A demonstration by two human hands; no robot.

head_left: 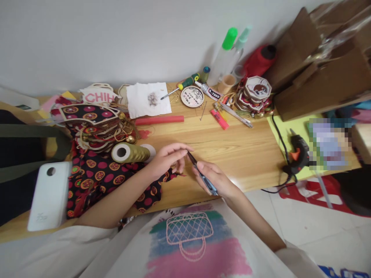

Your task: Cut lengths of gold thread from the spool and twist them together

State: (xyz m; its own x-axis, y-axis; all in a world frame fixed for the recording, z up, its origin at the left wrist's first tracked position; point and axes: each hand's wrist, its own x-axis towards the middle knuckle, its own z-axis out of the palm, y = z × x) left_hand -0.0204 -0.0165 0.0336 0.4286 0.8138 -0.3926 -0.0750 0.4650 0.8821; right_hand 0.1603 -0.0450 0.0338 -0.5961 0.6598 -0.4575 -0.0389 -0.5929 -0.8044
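My right hand [213, 178] is closed around the blue handles of a pair of pliers [207, 181], whose dark narrow jaws point up and left. At the tip of those jaws, the thumb and forefinger of my left hand [168, 158] are pinched together. Whatever lies between them is too small to make out. Below my left wrist, dark cloth printed with round red and orange shapes [116, 179] lies on the table. A spool of olive-gold thread [131, 153] lies on its side just left of that hand.
A white power bank [49, 197] lies at the left, below stacked ornaments [92, 116]. Along the wall are a screwdriver [185, 83], a glue tube [209, 91] and bottles [222, 58]. A hot glue gun [300, 150] and cardboard box [319, 69] are at the right.
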